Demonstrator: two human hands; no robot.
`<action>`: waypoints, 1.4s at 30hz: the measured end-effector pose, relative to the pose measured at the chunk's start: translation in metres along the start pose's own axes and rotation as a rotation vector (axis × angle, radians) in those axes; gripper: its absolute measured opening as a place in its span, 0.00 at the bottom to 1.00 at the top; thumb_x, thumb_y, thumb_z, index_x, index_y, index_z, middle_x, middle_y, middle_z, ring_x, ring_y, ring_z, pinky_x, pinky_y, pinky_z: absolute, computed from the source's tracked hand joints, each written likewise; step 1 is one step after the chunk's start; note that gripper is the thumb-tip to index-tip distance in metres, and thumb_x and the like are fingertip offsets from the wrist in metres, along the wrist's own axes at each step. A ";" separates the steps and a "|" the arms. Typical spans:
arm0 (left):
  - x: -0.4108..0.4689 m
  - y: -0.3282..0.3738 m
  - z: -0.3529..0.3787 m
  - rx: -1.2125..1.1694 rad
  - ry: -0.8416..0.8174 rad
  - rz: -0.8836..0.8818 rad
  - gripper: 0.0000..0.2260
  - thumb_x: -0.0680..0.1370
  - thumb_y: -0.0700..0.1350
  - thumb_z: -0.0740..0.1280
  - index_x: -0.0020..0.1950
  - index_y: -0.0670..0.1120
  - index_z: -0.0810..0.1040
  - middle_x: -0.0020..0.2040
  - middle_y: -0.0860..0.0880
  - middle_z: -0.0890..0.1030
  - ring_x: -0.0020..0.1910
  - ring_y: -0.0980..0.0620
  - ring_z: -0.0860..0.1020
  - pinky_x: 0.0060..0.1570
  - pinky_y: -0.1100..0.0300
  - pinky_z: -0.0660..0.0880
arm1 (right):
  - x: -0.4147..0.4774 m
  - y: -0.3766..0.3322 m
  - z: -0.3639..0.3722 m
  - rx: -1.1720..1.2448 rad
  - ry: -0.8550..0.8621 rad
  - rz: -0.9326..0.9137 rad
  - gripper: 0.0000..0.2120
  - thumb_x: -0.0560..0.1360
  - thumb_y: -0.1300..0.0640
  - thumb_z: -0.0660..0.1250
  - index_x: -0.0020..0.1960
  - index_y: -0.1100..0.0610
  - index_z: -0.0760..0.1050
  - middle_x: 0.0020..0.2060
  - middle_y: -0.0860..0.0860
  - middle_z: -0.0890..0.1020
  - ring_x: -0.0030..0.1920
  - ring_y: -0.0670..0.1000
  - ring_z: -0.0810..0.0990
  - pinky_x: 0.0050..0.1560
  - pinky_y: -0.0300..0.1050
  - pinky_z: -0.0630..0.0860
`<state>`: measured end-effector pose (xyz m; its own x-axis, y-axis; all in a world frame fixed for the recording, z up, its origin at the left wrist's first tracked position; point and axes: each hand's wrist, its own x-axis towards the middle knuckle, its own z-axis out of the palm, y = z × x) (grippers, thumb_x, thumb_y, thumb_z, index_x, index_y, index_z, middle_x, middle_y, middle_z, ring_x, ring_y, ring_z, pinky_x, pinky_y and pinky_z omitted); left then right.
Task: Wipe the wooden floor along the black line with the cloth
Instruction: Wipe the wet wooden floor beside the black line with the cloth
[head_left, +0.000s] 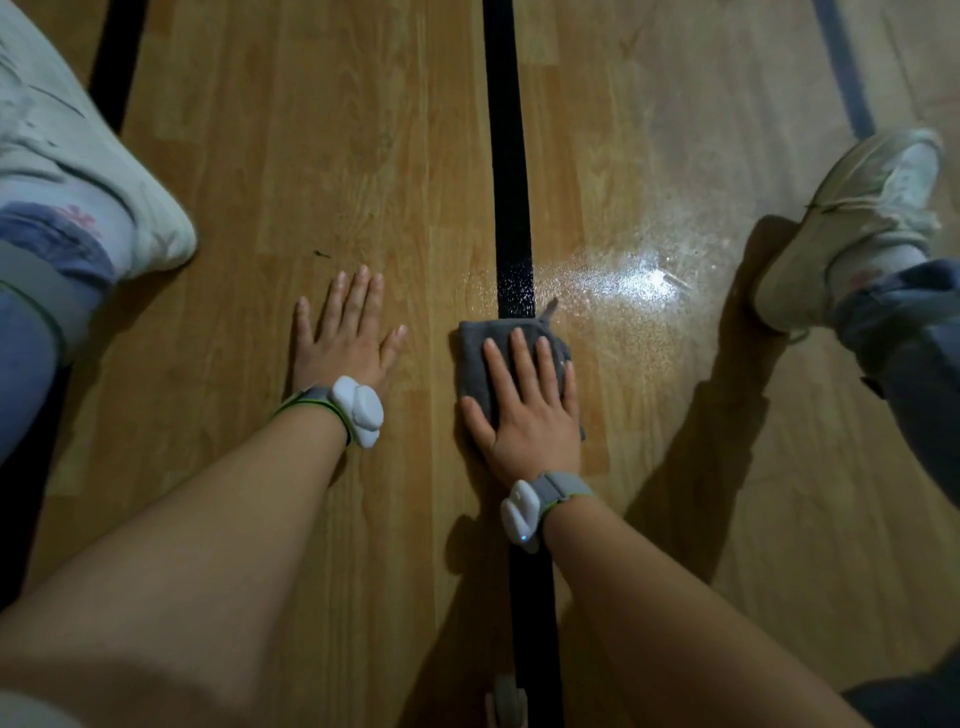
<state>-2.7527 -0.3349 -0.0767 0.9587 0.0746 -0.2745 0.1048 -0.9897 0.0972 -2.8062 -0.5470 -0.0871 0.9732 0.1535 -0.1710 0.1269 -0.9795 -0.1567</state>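
Both hands are flat, fingers straight, gripping nothing. My right hand (530, 410) presses palm-down on the folded dark grey cloth (474, 358): four fingers lie together on top of it pointing away from me, and the thumb is spread left at the cloth's near-left edge. No curl, no pinch. My left hand (345, 338) rests open on the bare light-brown wooden plank floor (311, 156), fingers slightly fanned and pointing away, just left of the cloth and not touching it.

The cloth sits on the long black line (506, 156) and straddles it, covering its width. Its long axis runs roughly along the line, away from me. A small pointed corner (550, 307) sticks out at the far-right end. The line continues beyond the cloth and reappears under my right wrist.

Just past the cloth, a shiny speckled patch (634, 280) spreads over the line and the floor to its right.

A white wrist device on a grey band is on each wrist, left (358, 410) and right (521, 514). Worn whitish sneakers stand far left (78, 171) and far right (857, 223).
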 end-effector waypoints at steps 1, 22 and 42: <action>-0.001 0.001 0.001 -0.008 -0.002 -0.008 0.29 0.81 0.60 0.39 0.78 0.51 0.34 0.79 0.55 0.35 0.77 0.55 0.35 0.75 0.44 0.38 | 0.000 0.011 -0.004 -0.002 -0.001 0.052 0.33 0.78 0.33 0.44 0.80 0.44 0.47 0.80 0.49 0.49 0.79 0.53 0.43 0.77 0.57 0.40; -0.049 0.010 0.006 -0.039 -0.152 -0.067 0.33 0.80 0.64 0.40 0.76 0.49 0.29 0.77 0.52 0.30 0.76 0.53 0.31 0.73 0.45 0.32 | 0.004 0.089 -0.037 0.082 -0.204 0.420 0.34 0.81 0.35 0.44 0.79 0.45 0.32 0.78 0.49 0.33 0.77 0.54 0.32 0.74 0.58 0.32; -0.050 0.011 0.013 -0.051 -0.080 -0.063 0.33 0.80 0.65 0.42 0.78 0.50 0.32 0.78 0.53 0.33 0.77 0.54 0.33 0.73 0.45 0.34 | -0.044 0.108 -0.037 0.084 -0.182 0.391 0.30 0.82 0.38 0.44 0.79 0.42 0.34 0.78 0.46 0.33 0.77 0.50 0.31 0.76 0.54 0.34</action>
<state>-2.8030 -0.3509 -0.0744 0.9260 0.1244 -0.3565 0.1792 -0.9758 0.1251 -2.8280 -0.6643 -0.0602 0.8945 -0.1991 -0.4003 -0.2679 -0.9555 -0.1234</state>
